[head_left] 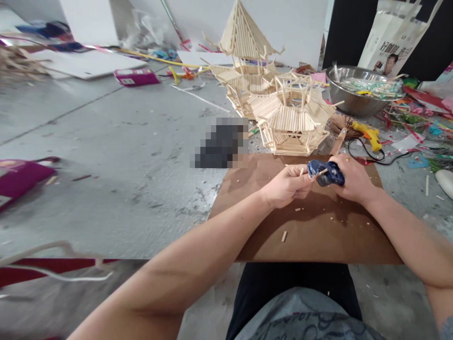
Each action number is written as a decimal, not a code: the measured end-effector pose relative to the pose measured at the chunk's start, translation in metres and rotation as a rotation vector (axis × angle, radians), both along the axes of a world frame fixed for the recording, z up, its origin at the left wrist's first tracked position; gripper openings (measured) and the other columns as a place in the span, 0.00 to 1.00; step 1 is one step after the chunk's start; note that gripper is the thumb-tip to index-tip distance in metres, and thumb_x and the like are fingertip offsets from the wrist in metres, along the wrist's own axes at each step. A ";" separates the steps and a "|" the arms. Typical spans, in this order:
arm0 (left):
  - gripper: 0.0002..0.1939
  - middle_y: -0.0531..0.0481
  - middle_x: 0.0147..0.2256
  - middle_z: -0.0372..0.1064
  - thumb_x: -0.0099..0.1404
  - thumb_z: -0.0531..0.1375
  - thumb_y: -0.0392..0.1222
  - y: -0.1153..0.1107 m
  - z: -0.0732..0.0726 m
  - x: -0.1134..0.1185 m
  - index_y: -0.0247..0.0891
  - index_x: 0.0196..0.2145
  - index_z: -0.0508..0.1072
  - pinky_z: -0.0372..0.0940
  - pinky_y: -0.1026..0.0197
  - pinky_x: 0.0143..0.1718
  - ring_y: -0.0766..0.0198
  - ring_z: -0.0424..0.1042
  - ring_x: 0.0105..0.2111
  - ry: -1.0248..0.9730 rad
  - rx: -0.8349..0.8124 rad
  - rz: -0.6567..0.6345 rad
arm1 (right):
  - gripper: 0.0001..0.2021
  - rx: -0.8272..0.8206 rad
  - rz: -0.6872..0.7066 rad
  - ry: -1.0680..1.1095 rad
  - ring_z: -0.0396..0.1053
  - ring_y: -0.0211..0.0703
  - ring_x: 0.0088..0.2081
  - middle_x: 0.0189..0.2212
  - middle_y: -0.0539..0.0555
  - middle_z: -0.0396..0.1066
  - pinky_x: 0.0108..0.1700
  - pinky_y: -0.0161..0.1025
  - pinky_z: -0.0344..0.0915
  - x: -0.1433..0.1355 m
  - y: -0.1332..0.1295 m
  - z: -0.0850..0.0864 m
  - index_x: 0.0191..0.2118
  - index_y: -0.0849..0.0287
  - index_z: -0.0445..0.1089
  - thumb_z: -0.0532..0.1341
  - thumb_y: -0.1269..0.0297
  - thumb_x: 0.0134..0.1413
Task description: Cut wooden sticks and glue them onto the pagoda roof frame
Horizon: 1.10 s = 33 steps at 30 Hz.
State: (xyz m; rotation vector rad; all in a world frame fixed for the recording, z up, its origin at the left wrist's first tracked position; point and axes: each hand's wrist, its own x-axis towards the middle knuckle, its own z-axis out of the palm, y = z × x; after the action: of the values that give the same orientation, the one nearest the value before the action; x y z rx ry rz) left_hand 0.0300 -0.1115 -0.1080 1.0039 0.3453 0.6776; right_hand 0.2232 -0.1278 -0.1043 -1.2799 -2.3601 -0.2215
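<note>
My left hand [286,186] is closed, pinching a thin pale wooden stick [323,172] whose end lies against a dark blue hand tool [332,174]. Wrapped round that tool is my right hand [356,179]; its exact kind is hard to make out. Both hands meet above a brown board [272,245], on which a short cut piece of stick [284,236] and small wood bits lie. Just beyond the hands stand a low pavilion model [293,118] of wooden sticks and, behind it, a taller one with a pointed roof [244,33].
A yellow glue gun [368,134] with a black cord lies right of the models. Behind it stands a metal bowl [364,89] of wrapped sticks. A pixelated dark object [221,144] sits left of the board. Purple packs [136,77] lie farther left on the grey table [123,189].
</note>
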 end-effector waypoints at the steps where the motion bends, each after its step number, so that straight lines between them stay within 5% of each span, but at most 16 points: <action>1: 0.20 0.63 0.13 0.42 0.49 0.65 0.48 0.000 0.000 0.000 0.36 0.19 0.57 0.36 0.71 0.15 0.79 0.39 0.13 0.002 0.003 0.006 | 0.17 -0.016 -0.014 -0.007 0.66 0.51 0.37 0.35 0.60 0.69 0.37 0.43 0.62 0.000 0.000 0.000 0.42 0.61 0.59 0.55 0.65 0.42; 10: 0.21 0.63 0.14 0.44 0.48 0.64 0.52 0.002 -0.003 0.004 0.36 0.21 0.58 0.38 0.70 0.15 0.78 0.42 0.14 0.073 0.073 0.188 | 0.20 -0.192 -0.225 -0.051 0.68 0.51 0.38 0.38 0.60 0.70 0.36 0.41 0.60 -0.006 -0.001 0.003 0.44 0.62 0.61 0.55 0.63 0.41; 24: 0.14 0.56 0.20 0.57 0.55 0.59 0.50 0.003 -0.006 0.008 0.34 0.23 0.69 0.54 0.67 0.29 0.71 0.56 0.24 0.325 0.614 0.634 | 0.17 -0.301 -0.388 -0.092 0.69 0.53 0.35 0.34 0.59 0.71 0.32 0.41 0.59 -0.018 -0.005 0.014 0.42 0.60 0.63 0.55 0.65 0.42; 33: 0.21 0.60 0.12 0.47 0.50 0.61 0.54 -0.004 0.000 0.010 0.36 0.16 0.59 0.47 0.67 0.19 0.74 0.49 0.16 0.220 0.384 0.517 | 0.23 -0.251 -0.198 0.038 0.66 0.53 0.41 0.41 0.63 0.67 0.39 0.45 0.61 -0.010 -0.005 0.005 0.47 0.63 0.58 0.54 0.69 0.39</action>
State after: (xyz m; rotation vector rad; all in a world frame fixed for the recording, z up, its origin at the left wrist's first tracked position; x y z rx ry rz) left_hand 0.0398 -0.1160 -0.1078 1.3770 0.6997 1.1323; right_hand 0.2129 -0.1332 -0.0991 -1.6219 -2.2834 0.0405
